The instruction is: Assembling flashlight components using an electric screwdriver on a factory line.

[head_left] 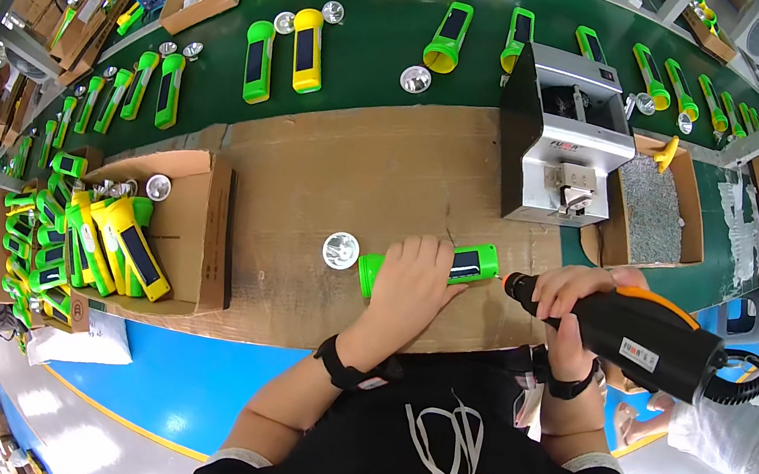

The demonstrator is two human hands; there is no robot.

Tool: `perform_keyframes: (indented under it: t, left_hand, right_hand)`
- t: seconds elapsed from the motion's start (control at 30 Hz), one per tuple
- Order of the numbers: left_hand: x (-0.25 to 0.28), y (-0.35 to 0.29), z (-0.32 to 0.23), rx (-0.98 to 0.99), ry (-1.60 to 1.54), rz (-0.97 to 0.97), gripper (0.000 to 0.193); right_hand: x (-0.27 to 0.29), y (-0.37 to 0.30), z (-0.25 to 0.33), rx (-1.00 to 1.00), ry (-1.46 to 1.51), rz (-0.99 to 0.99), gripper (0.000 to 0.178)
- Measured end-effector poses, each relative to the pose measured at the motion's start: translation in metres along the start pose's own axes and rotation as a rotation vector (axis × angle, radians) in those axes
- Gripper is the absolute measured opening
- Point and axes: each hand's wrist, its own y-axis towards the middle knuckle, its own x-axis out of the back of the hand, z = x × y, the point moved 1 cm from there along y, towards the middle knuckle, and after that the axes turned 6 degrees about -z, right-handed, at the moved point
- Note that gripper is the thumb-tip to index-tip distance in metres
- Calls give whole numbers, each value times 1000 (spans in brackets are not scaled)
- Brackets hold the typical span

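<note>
Near the table's (369,68) front edge, the left hand (415,279) curls firmly over a green flashlight (474,266); the right hand (576,297) wraps a black power driver (651,336) (its tip just beside the flashlight's end). Screwdriving seems underway; next likely calls for steady alignment.

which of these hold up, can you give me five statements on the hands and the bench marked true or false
1. The left hand holds a green flashlight. True.
2. The right hand holds a hammer. False: it holds a black power tool.
3. A round silver reflector lies left of the held flashlight. True.
4. The carton on the left is taped shut. False: it is open, with green and yellow flashlights inside.
5. The grey machine stands beside an open box. True.
</note>
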Motion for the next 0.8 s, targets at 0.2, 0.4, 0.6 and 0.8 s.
perform_keyframes:
  t: [0.2, 0.4, 0.6, 0.8]
  left_hand:
    - [-1, -1, -1, -15, -4, -11, 49]
    - [-2, -2, -4, -5, -11, 0, 52]
    - [-2, 0, -4, -1, -1, 8, 51]
    - [-2, 0, 0, 2, 24, 13, 47]
  right_hand:
    - [2, -7, -18, -33, -54, 71, 53]
    - [1, -8, -24, -22, -121, 134, 45]
    - [7, -13, -30, -105, -107, 77, 54]
    - [4, 7, -12, -41, 57, 29, 59]
